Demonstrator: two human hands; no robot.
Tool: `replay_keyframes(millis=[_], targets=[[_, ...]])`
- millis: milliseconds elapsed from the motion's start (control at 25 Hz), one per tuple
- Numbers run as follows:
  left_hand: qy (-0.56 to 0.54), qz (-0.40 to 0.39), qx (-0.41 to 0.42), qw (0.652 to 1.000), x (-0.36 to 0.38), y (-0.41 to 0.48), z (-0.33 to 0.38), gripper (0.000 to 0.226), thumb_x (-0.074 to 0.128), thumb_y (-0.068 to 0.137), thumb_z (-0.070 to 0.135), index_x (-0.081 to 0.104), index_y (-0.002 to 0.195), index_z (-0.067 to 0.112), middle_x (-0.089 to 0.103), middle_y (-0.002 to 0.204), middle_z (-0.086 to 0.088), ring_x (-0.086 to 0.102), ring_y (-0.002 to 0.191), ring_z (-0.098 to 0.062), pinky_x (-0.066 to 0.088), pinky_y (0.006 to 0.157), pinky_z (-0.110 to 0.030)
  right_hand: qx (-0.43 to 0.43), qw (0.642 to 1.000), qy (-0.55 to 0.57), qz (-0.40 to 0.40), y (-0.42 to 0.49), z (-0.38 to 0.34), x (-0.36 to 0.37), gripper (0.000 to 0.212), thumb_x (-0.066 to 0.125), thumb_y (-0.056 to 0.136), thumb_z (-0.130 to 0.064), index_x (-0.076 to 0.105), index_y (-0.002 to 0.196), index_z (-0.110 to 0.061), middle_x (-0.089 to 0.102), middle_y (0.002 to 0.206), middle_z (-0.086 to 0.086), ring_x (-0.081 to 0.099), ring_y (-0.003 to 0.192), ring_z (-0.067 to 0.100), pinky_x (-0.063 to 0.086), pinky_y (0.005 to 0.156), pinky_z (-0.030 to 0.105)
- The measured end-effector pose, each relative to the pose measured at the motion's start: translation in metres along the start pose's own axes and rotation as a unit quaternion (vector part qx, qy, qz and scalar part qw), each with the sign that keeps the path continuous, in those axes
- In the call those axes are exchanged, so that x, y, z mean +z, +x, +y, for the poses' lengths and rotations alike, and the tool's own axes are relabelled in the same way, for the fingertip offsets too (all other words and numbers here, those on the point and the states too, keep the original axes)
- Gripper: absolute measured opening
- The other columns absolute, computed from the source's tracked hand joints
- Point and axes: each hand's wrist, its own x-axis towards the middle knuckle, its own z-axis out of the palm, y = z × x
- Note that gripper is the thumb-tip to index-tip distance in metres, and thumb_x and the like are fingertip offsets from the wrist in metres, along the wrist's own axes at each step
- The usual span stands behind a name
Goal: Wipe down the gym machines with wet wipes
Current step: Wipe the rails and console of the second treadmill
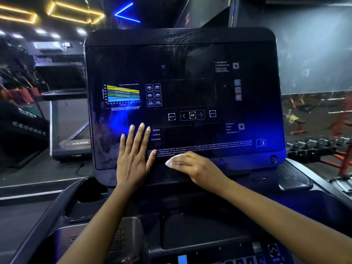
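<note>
A black treadmill console panel (190, 73) fills the middle of the view, with a coloured heart-rate chart, an OK button and printed labels. My left hand (134, 155) lies flat on the panel's lower left, fingers straight and spread. My right hand (192, 164) presses a white wet wipe (174, 160) against the panel's bottom edge, just right of the left hand; only the wipe's left end shows beyond the fingers. Smears and streaks mark the panel's left side and top.
Below the panel are the treadmill's dark tray and handrails (57, 210). Another treadmill (64, 119) stands at the left. A dumbbell rack (314, 147) and red benches (339, 119) stand at the right.
</note>
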Motion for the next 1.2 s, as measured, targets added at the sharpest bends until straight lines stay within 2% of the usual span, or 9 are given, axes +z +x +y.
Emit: replay_keyframes(millis=[160, 240, 480, 600, 760, 840, 920, 1080, 1200], targets=[[-0.002, 0.000, 0.000, 1.000, 0.001, 0.000, 0.001, 0.062, 0.033, 0.096, 0.042, 0.027, 0.149, 0.011, 0.021, 0.157, -0.006, 0.014, 0.146, -0.027, 0.007, 0.119, -0.044, 0.135, 0.980, -0.033, 0.144, 0.060, 0.050, -0.036, 0.035, 0.046, 0.088, 0.003, 0.066, 0.114, -0.007, 0.067, 0.110, 0.007, 0.061, 0.097, 0.025, 0.053, 0.082, 0.035], [0.001, -0.001, -0.001, 1.000, 0.001, 0.000, 0.001, 0.062, 0.033, 0.096, 0.042, 0.027, 0.149, 0.011, 0.021, 0.157, -0.006, 0.013, 0.146, -0.027, 0.007, 0.119, -0.044, 0.174, 0.970, -0.051, 0.160, 0.090, 0.063, -0.039, 0.039, 0.041, 0.086, 0.001, 0.066, 0.115, -0.006, 0.067, 0.109, 0.007, 0.060, 0.096, 0.025, 0.055, 0.078, 0.037], [-0.004, 0.001, 0.002, 1.000, 0.001, 0.000, -0.001, 0.061, 0.032, 0.097, 0.041, 0.027, 0.149, 0.010, 0.021, 0.157, -0.006, 0.013, 0.146, -0.027, 0.007, 0.119, -0.044, 0.016, 0.998, -0.010, 0.052, 0.039, 0.015, 0.012, 0.035, 0.043, 0.093, 0.000, 0.062, 0.121, -0.007, 0.062, 0.122, 0.006, 0.059, 0.103, 0.024, 0.052, 0.084, 0.035], [-0.006, -0.001, 0.008, 1.000, 0.001, 0.002, 0.000, 0.060, 0.032, 0.097, 0.041, 0.029, 0.148, 0.010, 0.023, 0.157, -0.007, 0.014, 0.146, -0.027, 0.008, 0.118, -0.044, -0.023, 1.000, 0.016, 0.003, 0.008, 0.001, 0.016, 0.036, 0.041, 0.092, -0.001, 0.063, 0.120, -0.008, 0.063, 0.119, 0.005, 0.059, 0.102, 0.022, 0.049, 0.088, 0.033], [-0.029, 0.027, -0.046, 0.998, -0.006, -0.004, -0.010, 0.059, 0.033, 0.097, 0.039, 0.033, 0.146, 0.007, 0.029, 0.154, -0.011, 0.017, 0.144, -0.029, 0.008, 0.117, -0.044, 0.006, 0.997, 0.027, 0.076, 0.056, 0.014, 0.003, 0.037, 0.049, 0.084, 0.008, 0.066, 0.113, -0.006, 0.066, 0.112, 0.005, 0.059, 0.095, 0.025, 0.052, 0.080, 0.036], [-0.020, 0.040, -0.100, 0.994, -0.011, -0.008, -0.024, 0.060, 0.027, 0.099, 0.041, 0.034, 0.144, 0.003, 0.031, 0.152, -0.014, 0.019, 0.143, -0.030, 0.008, 0.117, -0.042, 0.022, 0.993, 0.019, 0.116, 0.104, 0.024, 0.000, 0.038, 0.048, 0.082, 0.008, 0.067, 0.112, -0.006, 0.067, 0.110, 0.006, 0.060, 0.092, 0.027, 0.055, 0.073, 0.038], [-0.006, 0.036, -0.108, 0.993, -0.013, -0.012, -0.035, 0.063, 0.021, 0.101, 0.044, 0.035, 0.144, 0.001, 0.031, 0.151, -0.016, 0.019, 0.142, -0.031, 0.008, 0.118, -0.040, 0.034, 0.989, 0.010, 0.141, 0.151, 0.029, 0.000, 0.038, 0.051, 0.079, 0.009, 0.067, 0.110, -0.005, 0.068, 0.107, 0.007, 0.061, 0.090, 0.028, 0.056, 0.069, 0.037], [0.004, 0.035, -0.102, 0.994, -0.010, -0.013, -0.035, 0.064, 0.018, 0.101, 0.046, 0.032, 0.145, 0.003, 0.030, 0.153, -0.013, 0.019, 0.144, -0.029, 0.010, 0.118, -0.042, 0.026, 0.988, -0.032, 0.151, 0.180, 0.030, 0.006, 0.036, 0.046, 0.080, 0.002, 0.069, 0.106, -0.004, 0.069, 0.102, 0.007, 0.063, 0.085, 0.026, 0.056, 0.063, 0.032], [0.002, 0.032, -0.102, 0.994, -0.010, -0.013, -0.037, 0.064, 0.018, 0.101, 0.047, 0.032, 0.146, 0.003, 0.029, 0.153, -0.013, 0.018, 0.144, -0.029, 0.011, 0.118, -0.043, -0.036, 0.993, -0.032, 0.107, 0.136, 0.017, 0.021, 0.034, 0.043, 0.088, -0.002, 0.066, 0.113, -0.004, 0.067, 0.110, 0.007, 0.062, 0.093, 0.026, 0.054, 0.075, 0.034]])
